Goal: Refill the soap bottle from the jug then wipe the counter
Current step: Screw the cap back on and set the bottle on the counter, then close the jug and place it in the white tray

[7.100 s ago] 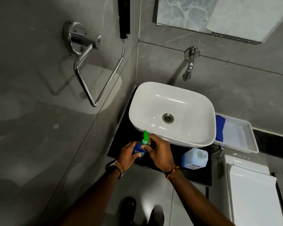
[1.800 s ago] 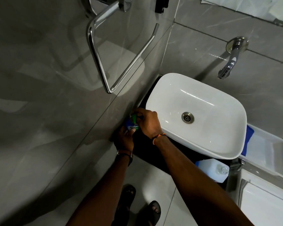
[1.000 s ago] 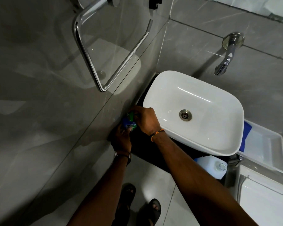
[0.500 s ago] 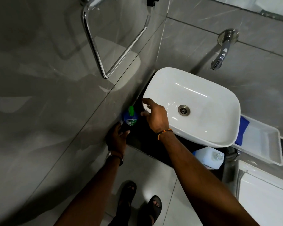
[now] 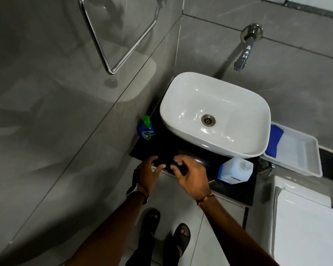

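**Inspector:** Status of the refill?

**Assistant:** The soap bottle [image 5: 146, 129] stands upright on the black counter [image 5: 236, 191], in the left rear corner against the wall and just beside the basin [image 5: 215, 114]. Its green pump top is on. The level inside cannot be read from this view, so I judge the refill finished only from the closed top and the parked position.

**Inspector:** And the jug?

**Assistant:** The jug [image 5: 235, 170] sits at the front right of the counter, close under the basin's rim, with what looks like its cap in place. No hand is on it.

**Inspector:** Wiping?

**Assistant:** Not begun, in my judgement. A blue cloth [image 5: 275, 140] lies in the white tray [image 5: 304, 166] to the right of the basin, untouched and well apart from both hands.

**Inspector:** Hand positions.

**Assistant:** Both are over the front edge of the counter, near each other, holding nothing. The left hand [image 5: 148, 174] has its fingers loosely spread and slightly curled, tips toward the right hand [image 5: 190, 174]. The right is palm down, fingers bent and parted. Whether either touches the counter, I cannot tell.

**Inspector:** Remaining work?

**Assistant:** Fetch the cloth and wipe the counter.
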